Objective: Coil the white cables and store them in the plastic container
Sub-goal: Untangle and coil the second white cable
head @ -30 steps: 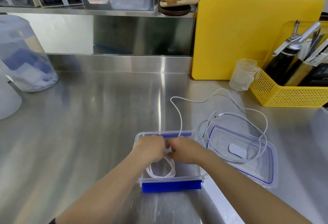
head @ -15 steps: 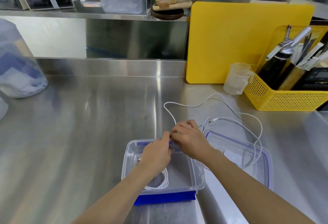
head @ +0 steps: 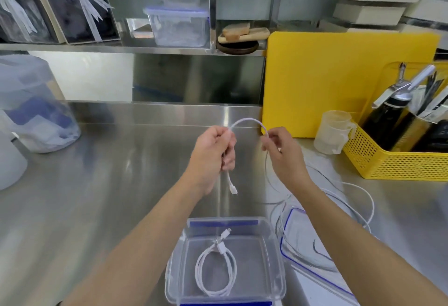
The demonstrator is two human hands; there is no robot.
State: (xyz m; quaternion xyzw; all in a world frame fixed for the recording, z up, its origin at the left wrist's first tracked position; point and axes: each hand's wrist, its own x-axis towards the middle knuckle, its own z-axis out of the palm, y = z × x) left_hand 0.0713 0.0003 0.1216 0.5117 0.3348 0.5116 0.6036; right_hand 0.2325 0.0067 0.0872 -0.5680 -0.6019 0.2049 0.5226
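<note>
2 wht cables (head: pixel 221 248) (head: pixel 247 119), 2 hands (head: pixel 214 150) (head: pixel 283 154)

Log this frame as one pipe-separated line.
phase: coiling loose cable | left hand: grips it near plug | right hand: pinches it | coiled cable: inside container | lid: off, beside container

1 wide-angle head camera faces forward and down, close over the steel counter (head: pixel 109 184), toward the back shelf (head: pixel 121 48).
</note>
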